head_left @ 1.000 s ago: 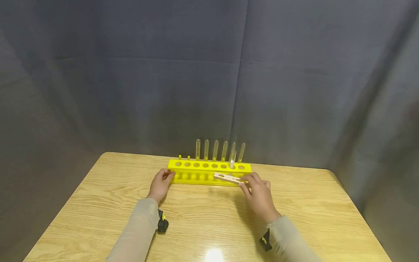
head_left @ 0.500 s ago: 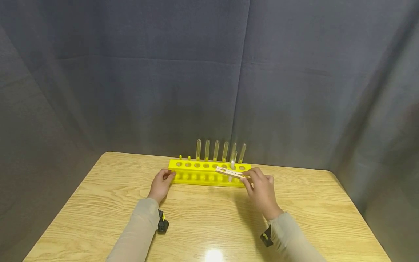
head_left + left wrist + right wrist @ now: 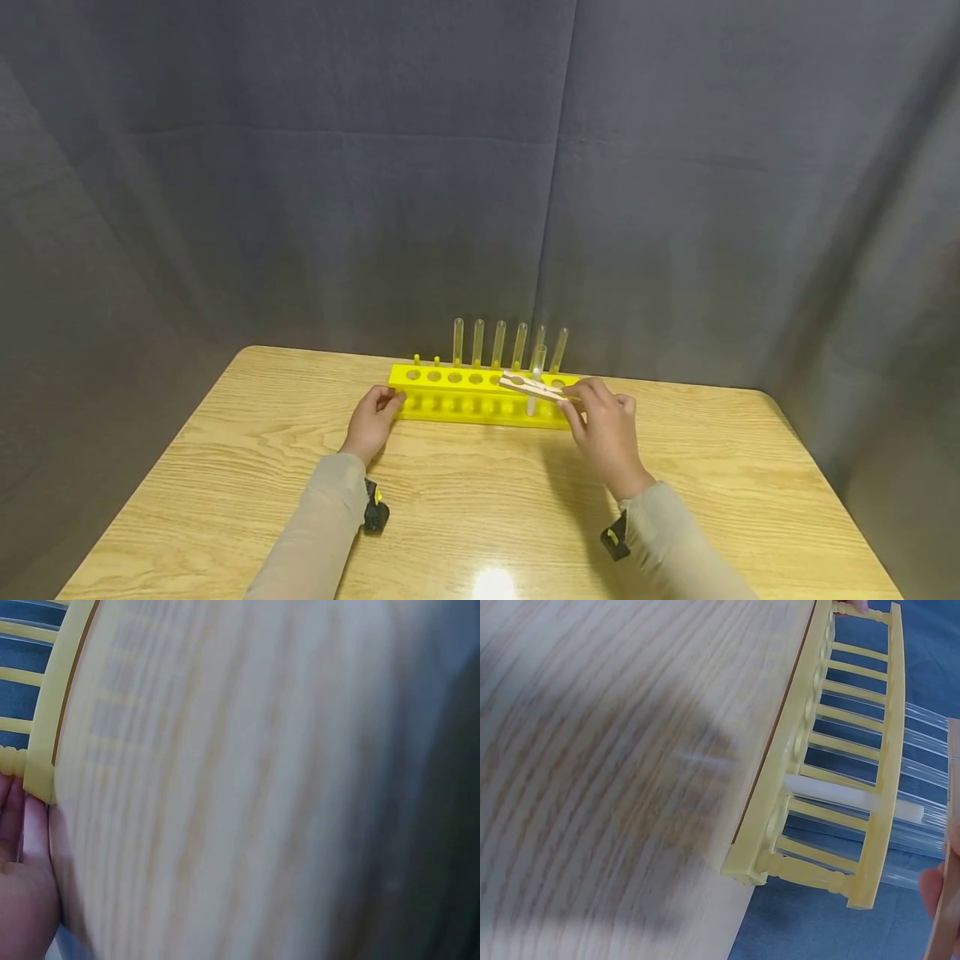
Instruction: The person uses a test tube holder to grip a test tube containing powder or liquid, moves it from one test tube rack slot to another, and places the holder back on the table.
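Note:
At the left end of a yellow test tube rack (image 3: 450, 414), my left hand (image 3: 371, 423) grips the end post between thumb and fingers. A wooden test tube clamp (image 3: 532, 387) is pinched in my right hand (image 3: 611, 437), its head pointing left. One test tube (image 3: 840, 793) with white contents stands in the rack's second hole from the right. In the head view the clamp crosses in front of that tube; in the right wrist view the clamp (image 3: 954, 776) is above the tube's mouth, apart from it. Nothing shows in the clamp's round opening.
Several clear test tubes (image 3: 478, 342) sit upside down on pegs along the rack's back edge. Two bare pegs (image 3: 427, 360) are at its left. The wooden table (image 3: 450, 517) ends just behind the rack, before a grey curtain (image 3: 375, 208).
My right hand has lifted the clamp up and slightly right, uncovering the lower part of the white-filled tube inside the rack. The left hand stays on the rack's end.

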